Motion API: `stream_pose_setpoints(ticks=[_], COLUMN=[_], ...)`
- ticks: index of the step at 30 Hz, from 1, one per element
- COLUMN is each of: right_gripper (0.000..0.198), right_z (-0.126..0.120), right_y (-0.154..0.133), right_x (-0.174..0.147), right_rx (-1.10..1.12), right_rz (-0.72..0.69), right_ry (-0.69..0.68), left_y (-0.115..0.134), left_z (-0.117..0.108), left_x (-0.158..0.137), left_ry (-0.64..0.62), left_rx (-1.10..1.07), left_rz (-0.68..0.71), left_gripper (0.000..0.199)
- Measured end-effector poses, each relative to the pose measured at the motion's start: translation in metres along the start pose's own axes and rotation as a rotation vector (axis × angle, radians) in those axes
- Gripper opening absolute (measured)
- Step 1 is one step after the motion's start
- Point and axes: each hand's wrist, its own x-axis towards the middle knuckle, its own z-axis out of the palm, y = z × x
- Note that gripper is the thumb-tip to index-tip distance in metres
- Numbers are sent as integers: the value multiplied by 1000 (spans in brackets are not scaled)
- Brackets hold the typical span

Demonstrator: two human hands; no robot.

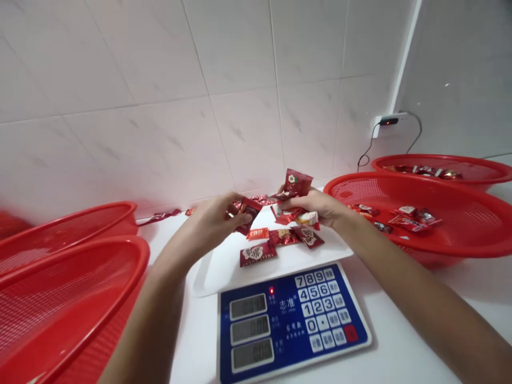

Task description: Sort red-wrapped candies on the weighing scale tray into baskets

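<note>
Just above the white pan [212, 269] of a digital scale, my left hand [218, 221] pinches a dark red wrapped candy [250, 210]. Across from it, my right hand [314, 205] is closed around several wrapped candies [298, 183], a dark red packet standing up over the thumb and a white-and-orange one poking out below. Under both hands, loose candies [258, 254] in red wrappers lie on the pan. The scale's blue panel [286, 304] faces me, with three small displays and a number keypad; a red light glows on it.
At my right, a red basket [416, 245] holds a few wrapped candies, and another red basket [480, 165] with candies stands behind it. Two red baskets [136, 261] stand at my left. More candies lie along the tiled wall [160, 138]. A plugged-in charger [388, 122] has a hanging cable.
</note>
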Motion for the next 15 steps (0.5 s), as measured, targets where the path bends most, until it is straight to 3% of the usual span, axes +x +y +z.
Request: stream_pose_setpoints(ticks=[9,12,15], right_gripper=[25,25,22], right_z=[-9,-8,-5], right_y=[-20,-25,-28], right_x=[-20,-24,-27], right_rx=[-70,-81,-99], right_rz=[-170,-189,-191], right_ry=[149,175,157], left_y=[-15,-7,9], left_z=[24,16,8], left_x=[15,10,0], left_ry=[72,216,407], left_rx=[328,275,125], left_rz=[55,58,152], left_gripper=[26,27,21])
